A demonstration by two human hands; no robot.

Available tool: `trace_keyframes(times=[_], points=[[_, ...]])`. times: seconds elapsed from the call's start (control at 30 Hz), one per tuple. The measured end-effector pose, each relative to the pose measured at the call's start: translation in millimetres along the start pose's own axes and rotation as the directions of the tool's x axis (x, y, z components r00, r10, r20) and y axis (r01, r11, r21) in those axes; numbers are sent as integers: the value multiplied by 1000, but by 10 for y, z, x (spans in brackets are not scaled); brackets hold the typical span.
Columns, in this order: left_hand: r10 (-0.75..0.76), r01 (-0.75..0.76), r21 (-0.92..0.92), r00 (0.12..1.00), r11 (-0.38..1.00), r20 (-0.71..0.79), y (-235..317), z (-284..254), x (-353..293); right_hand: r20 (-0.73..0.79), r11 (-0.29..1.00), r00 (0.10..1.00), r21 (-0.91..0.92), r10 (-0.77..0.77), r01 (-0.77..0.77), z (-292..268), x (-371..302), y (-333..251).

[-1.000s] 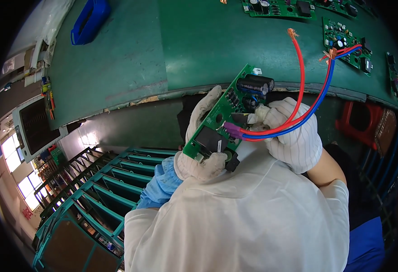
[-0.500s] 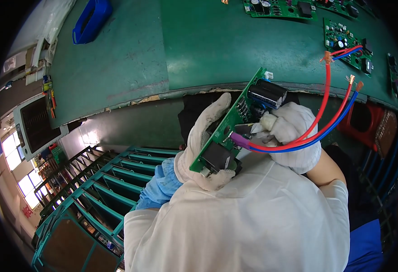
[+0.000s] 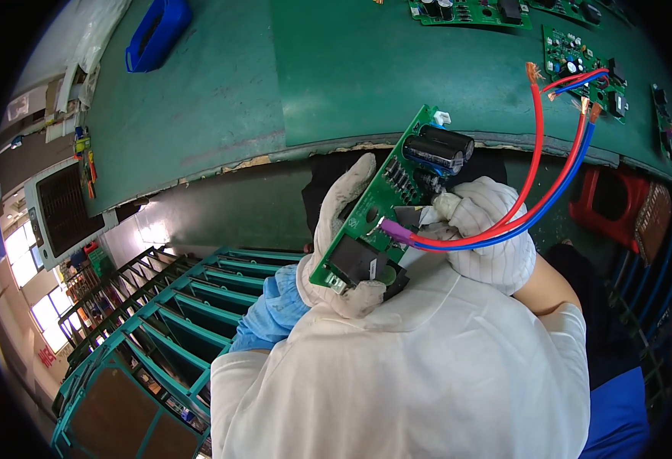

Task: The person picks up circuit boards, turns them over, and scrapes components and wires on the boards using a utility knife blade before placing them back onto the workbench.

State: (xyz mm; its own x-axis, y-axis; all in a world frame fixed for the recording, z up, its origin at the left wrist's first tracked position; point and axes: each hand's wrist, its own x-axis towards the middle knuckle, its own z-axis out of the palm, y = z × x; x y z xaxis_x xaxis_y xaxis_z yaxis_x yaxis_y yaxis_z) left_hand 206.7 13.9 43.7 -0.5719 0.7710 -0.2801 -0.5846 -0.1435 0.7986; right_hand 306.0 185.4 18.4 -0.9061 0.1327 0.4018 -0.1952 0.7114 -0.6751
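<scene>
Board [image 3: 376, 197] held off the bench [image 3: 351, 92], over the lap, tilted, component side showing, capacitors [image 3: 444, 149] at its upper end. Done, as far as visible: two red wires [image 3: 536, 145] and a blue wire [image 3: 574, 168] run from the board, at least some through a purple sleeve [image 3: 396, 231] at its face. Left, judging by present state: far ends loose, bare copper, joined to nothing. Joint quality cannot be read. Left hand [image 3: 327, 222], gloved, cups the board's lower left, fingers along the long edge, thumb over the lower end; grip partly closed on it. Right hand [image 3: 490, 208], gloved, comes from the right, fingers curled, tips beside the sleeve; cannot tell what they pinch, if anything.
</scene>
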Motion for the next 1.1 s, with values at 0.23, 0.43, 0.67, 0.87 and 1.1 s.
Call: trace_keyframes(times=[0.23,0.43,0.67,0.87,1.1], points=[[-18,17,-35,1000,999,-24,30,9,-65,23,999,999,8,31,-31,14,29,-24],[-131,115,-116,981,987,-145,-57,-21,-3,-62,1000,998,-10,-25,25,80,20,-30],[328,-327,33,944,944,-36,-241,-160,88,-52,997,996,-1,78,-78,137,75,-136],[-321,235,-706,947,668,11,-297,-375,201,40,991,991,-32,128,-126,113,127,-179],[-349,313,-788,927,530,134,-229,-360,222,-24,998,999,-35,42,-43,78,137,-190]])
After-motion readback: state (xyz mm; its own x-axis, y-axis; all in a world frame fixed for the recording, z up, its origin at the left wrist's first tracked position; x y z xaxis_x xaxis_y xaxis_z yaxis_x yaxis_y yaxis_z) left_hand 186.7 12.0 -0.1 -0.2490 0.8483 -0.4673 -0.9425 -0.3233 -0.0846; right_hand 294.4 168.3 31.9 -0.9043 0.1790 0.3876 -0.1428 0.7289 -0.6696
